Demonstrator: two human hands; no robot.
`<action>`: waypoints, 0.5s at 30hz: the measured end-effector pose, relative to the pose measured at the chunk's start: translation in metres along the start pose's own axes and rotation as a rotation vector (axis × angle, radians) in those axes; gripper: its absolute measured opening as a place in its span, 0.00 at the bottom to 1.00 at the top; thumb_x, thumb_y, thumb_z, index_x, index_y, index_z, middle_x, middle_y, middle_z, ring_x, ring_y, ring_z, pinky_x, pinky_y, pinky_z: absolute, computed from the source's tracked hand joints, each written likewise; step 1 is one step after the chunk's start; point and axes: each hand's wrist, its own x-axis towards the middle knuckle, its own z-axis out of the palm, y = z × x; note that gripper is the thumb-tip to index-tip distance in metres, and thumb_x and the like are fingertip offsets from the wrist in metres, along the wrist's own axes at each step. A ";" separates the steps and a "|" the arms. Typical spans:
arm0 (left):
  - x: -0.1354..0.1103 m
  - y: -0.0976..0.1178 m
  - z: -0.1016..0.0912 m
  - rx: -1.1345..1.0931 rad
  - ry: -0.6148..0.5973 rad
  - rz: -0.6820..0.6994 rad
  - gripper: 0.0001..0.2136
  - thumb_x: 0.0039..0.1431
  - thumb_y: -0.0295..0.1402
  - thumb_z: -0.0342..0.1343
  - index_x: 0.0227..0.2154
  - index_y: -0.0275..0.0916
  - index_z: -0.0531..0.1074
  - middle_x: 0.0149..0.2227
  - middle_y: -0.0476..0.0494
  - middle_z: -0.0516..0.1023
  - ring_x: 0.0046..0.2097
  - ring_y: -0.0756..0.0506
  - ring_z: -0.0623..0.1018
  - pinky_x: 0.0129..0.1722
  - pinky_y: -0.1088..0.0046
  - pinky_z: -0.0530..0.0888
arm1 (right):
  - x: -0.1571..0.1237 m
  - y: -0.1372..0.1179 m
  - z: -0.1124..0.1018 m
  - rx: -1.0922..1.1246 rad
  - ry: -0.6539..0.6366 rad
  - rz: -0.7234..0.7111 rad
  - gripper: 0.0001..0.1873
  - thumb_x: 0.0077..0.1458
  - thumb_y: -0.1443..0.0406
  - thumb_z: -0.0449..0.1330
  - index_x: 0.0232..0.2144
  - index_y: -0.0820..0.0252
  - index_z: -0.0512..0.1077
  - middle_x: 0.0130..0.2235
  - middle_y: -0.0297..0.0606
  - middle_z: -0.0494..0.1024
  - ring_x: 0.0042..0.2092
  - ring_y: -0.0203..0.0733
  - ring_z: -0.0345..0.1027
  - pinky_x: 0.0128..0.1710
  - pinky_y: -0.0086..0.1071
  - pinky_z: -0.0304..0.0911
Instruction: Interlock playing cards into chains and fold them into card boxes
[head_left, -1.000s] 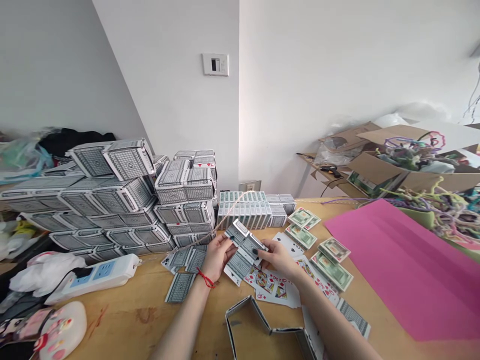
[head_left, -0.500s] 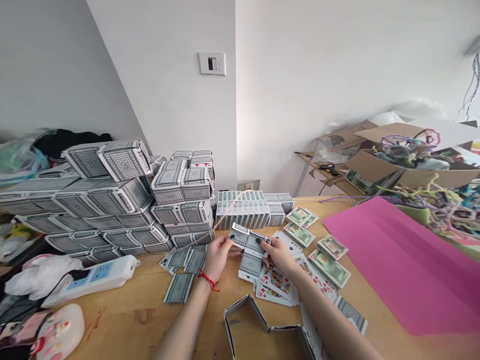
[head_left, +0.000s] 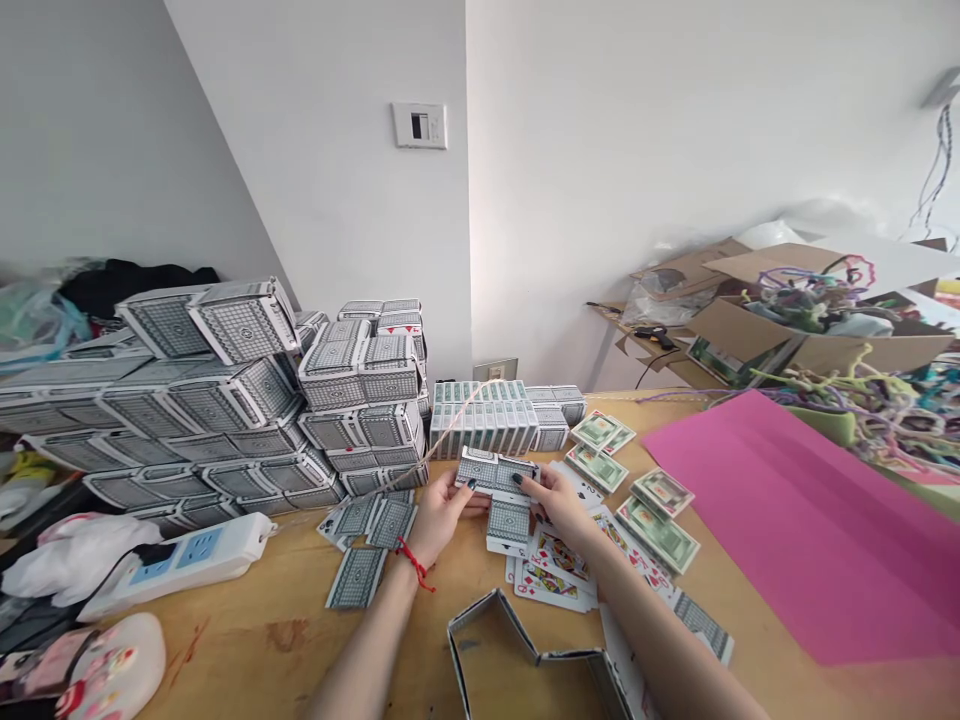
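Note:
Between my hands is a piece made of folded playing cards (head_left: pixel 484 472), with grey patterned backs. One card section of it sticks out toward me below the joined pair. My left hand (head_left: pixel 441 515) grips its left end, thumb on top. On the right end, the thumb of my right hand (head_left: pixel 556 500) presses down, its other fingers partly hidden beneath. Loose face-up playing cards (head_left: pixel 555 575) lie under my right wrist. Face-down cards (head_left: pixel 356 577) rest left of my left hand. Nearest me stands an open folded-card frame (head_left: pixel 536 658).
Stacked card blocks (head_left: pixel 240 320) rise at the left, with a row of card packs (head_left: pixel 484 415) at the back. A power strip (head_left: pixel 180 565) lies left. Green-backed cards (head_left: pixel 658 535), a pink sheet (head_left: pixel 802 530) and a cardboard box (head_left: pixel 847 350) of yarn are on the right.
The two upper sections of the card piece now sit in a straighter line, tilted more toward me. Both hands still grip it, and the view has shifted slightly.

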 end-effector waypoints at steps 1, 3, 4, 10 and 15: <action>0.000 0.000 0.000 -0.009 0.001 0.011 0.17 0.48 0.34 0.57 0.43 0.37 0.66 0.33 0.43 0.79 0.34 0.42 0.79 0.36 0.65 0.75 | 0.000 -0.002 -0.001 0.031 -0.009 -0.011 0.18 0.42 0.53 0.61 0.29 0.60 0.65 0.19 0.24 0.61 0.16 0.26 0.47 0.14 0.23 0.43; 0.000 0.001 0.000 -0.021 0.009 0.027 0.25 0.49 0.32 0.56 0.52 0.40 0.60 0.36 0.44 0.78 0.33 0.43 0.79 0.35 0.65 0.75 | 0.000 -0.005 -0.002 0.075 -0.019 -0.023 0.19 0.42 0.53 0.62 0.29 0.61 0.66 0.21 0.26 0.64 0.16 0.25 0.49 0.15 0.23 0.45; 0.000 0.001 -0.001 -0.023 0.016 0.029 0.28 0.49 0.32 0.56 0.55 0.41 0.56 0.37 0.44 0.78 0.33 0.43 0.79 0.35 0.66 0.76 | 0.000 -0.006 -0.002 0.083 -0.020 -0.024 0.18 0.42 0.53 0.61 0.28 0.61 0.66 0.22 0.27 0.64 0.16 0.25 0.49 0.15 0.23 0.45; 0.002 -0.006 -0.002 0.019 0.033 0.029 0.28 0.52 0.37 0.54 0.56 0.41 0.57 0.38 0.42 0.78 0.32 0.43 0.79 0.31 0.69 0.76 | 0.000 -0.003 0.001 -0.097 0.013 -0.051 0.19 0.47 0.50 0.54 0.23 0.60 0.63 0.17 0.25 0.60 0.14 0.27 0.49 0.13 0.24 0.44; 0.006 -0.019 -0.005 0.116 0.042 0.085 0.26 0.55 0.40 0.50 0.56 0.39 0.56 0.35 0.42 0.78 0.32 0.43 0.79 0.32 0.66 0.76 | 0.000 0.001 0.003 -0.169 0.042 -0.058 0.19 0.48 0.50 0.53 0.21 0.59 0.62 0.13 0.23 0.57 0.13 0.29 0.49 0.12 0.25 0.45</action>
